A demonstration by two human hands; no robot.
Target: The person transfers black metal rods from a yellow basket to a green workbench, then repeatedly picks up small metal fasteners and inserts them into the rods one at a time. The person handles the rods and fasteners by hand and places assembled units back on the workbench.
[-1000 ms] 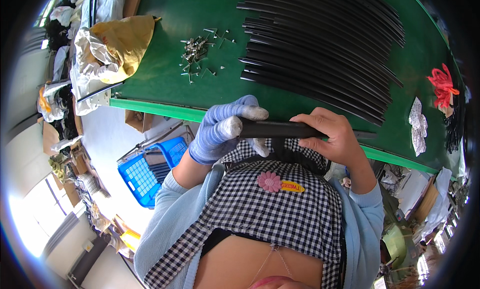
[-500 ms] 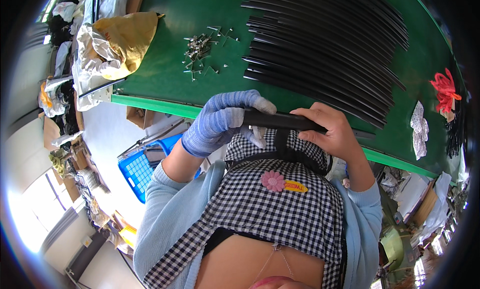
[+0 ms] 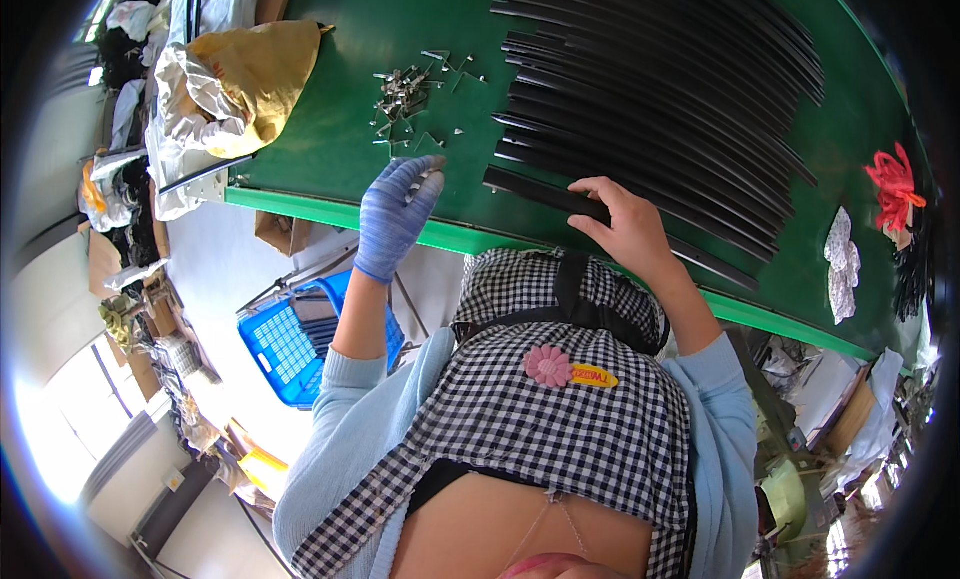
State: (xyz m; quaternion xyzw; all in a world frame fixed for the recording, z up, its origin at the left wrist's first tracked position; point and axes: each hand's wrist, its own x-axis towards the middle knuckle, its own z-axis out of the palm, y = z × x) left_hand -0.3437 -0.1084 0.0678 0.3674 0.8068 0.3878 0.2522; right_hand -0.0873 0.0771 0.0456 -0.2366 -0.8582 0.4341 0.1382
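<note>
Green tabletop [image 3: 330, 169], near edge toward the person. One black tube [image 3: 545, 196] lies slantwise just inside that near edge, around its middle. Right hand [image 3: 635, 229], bare: thumb and fingers pinch the tube; its end past the palm can't be made out. Left hand [image 3: 398, 209], gloved, at the near edge, left of the tube: fingertips bunched, can't tell if anything's in them. Clips [image 3: 402, 91] loose in a pile beyond it. Other tubes [image 3: 660, 99] side by side toward the far edge. Progress, as judged: a single tube in hand, big batch laid out, plenty of clips unused; can't tell which tubes are done. Sack [image 3: 265, 74] at left edge, red cord [image 3: 893, 184] near right edge. Crate [image 3: 285, 354] off the tabletop, below the near edge's left part.
</note>
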